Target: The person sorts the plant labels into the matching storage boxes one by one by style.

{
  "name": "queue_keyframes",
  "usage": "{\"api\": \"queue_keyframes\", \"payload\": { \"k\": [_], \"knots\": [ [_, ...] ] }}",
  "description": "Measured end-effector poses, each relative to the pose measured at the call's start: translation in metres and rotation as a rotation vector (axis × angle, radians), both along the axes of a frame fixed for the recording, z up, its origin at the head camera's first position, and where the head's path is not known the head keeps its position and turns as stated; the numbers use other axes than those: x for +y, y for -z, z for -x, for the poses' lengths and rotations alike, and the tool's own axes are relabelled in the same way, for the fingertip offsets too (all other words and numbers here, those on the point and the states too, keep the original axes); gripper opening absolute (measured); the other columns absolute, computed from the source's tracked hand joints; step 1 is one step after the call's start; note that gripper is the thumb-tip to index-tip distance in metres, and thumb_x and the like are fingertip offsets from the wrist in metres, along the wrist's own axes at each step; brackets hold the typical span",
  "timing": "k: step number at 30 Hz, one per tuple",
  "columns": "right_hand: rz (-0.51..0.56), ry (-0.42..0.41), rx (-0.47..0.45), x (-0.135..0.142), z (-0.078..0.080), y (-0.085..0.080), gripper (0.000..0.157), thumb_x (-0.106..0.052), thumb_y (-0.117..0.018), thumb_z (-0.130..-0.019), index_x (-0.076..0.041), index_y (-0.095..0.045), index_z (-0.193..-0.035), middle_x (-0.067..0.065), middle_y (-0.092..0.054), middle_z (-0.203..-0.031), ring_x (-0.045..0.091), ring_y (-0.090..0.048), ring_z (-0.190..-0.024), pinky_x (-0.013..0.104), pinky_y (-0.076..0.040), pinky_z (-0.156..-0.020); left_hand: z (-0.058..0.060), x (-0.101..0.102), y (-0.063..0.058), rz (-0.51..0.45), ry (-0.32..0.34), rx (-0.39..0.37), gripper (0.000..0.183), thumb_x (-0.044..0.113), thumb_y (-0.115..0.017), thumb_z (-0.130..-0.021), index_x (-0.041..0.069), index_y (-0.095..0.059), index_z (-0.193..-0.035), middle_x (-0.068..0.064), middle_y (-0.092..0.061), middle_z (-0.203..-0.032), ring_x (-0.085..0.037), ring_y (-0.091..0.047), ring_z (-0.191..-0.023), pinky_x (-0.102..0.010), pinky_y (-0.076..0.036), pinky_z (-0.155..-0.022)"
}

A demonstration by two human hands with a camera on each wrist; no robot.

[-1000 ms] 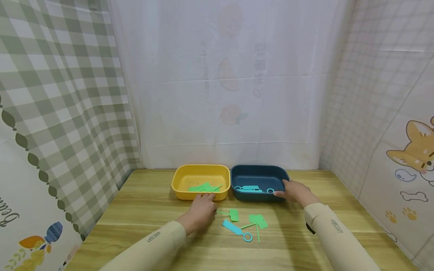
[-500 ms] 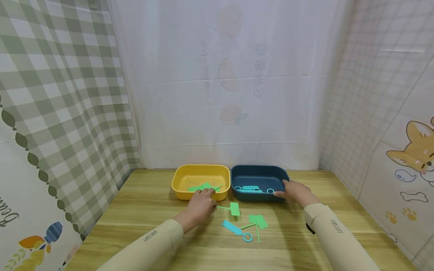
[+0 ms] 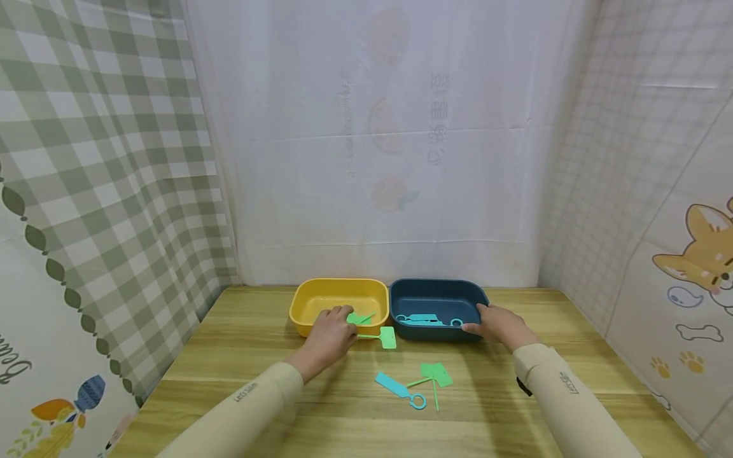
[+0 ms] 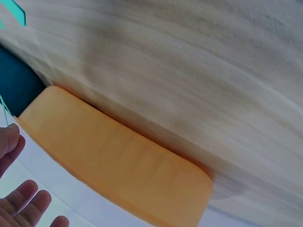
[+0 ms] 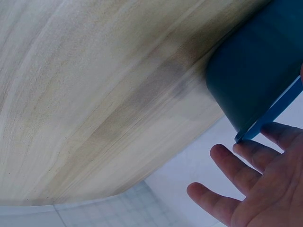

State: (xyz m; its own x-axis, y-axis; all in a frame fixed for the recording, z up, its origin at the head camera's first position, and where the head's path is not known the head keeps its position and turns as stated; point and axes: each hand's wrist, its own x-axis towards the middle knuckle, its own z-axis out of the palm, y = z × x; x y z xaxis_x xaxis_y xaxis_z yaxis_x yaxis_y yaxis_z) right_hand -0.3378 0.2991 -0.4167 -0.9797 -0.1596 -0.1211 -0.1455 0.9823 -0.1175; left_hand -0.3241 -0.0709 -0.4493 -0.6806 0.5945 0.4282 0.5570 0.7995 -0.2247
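Thumb and forefinger of my left hand (image 3: 328,338) pinch the thin stem of a green plastic tag (image 3: 388,338). The tag's flat rectangular head points right, close by the front of the yellow bin (image 3: 302,307). In the left wrist view, the other fingers (image 4: 24,192) of this hand stand apart, and the stem shows above the thumb. My right hand (image 3: 497,323) rests at the front right corner of the dark blue bin (image 3: 438,289). Seen from the right wrist, its fingers (image 5: 236,165) are spread and fairly straight, two tips right at the rim.
Green tags (image 3: 361,319) lie in the yellow bin, and blue ring-ended tags (image 3: 422,320) in the blue one. On the wooden table (image 3: 355,426) are a blue ring-ended tag (image 3: 395,385) and overlapping green tags (image 3: 436,373). Cloth curtains (image 3: 372,159) stand behind and at both sides.
My left hand has lifted the green tag off the table and carried it forward and slightly left to the yellow bin's front rim. The right hand has stayed where it was.
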Motion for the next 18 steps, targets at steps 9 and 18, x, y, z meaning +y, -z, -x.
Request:
{"api": "queue_keyframes", "payload": {
  "k": [9,18],
  "knots": [
    [0.004,0.005,-0.001,0.0,0.0,0.001,0.085,-0.056,-0.05,-0.085,0.014,-0.035,-0.13,0.037,-0.039,-0.126,0.05,-0.037,-0.115,0.061,-0.037,-0.083,0.01,-0.01,-0.004,-0.027,-0.044,-0.018,0.008,0.033,-0.068,-0.081,0.026,-0.071,-0.077,-0.005,-0.054,-0.117,-0.023,-0.052,-0.102,-0.043,-0.044,-0.081],
    [0.006,-0.001,0.0,0.0,-0.001,-0.002,0.084,-0.055,-0.05,-0.085,0.014,-0.035,-0.13,0.037,-0.039,-0.125,0.05,-0.037,-0.115,0.061,-0.037,-0.083,0.018,-0.022,-0.009,-0.076,-0.102,-0.035,0.006,0.03,-0.068,-0.08,0.024,-0.071,-0.079,-0.008,-0.055,-0.115,-0.028,-0.055,-0.099,-0.047,-0.044,-0.081]
  ]
}}
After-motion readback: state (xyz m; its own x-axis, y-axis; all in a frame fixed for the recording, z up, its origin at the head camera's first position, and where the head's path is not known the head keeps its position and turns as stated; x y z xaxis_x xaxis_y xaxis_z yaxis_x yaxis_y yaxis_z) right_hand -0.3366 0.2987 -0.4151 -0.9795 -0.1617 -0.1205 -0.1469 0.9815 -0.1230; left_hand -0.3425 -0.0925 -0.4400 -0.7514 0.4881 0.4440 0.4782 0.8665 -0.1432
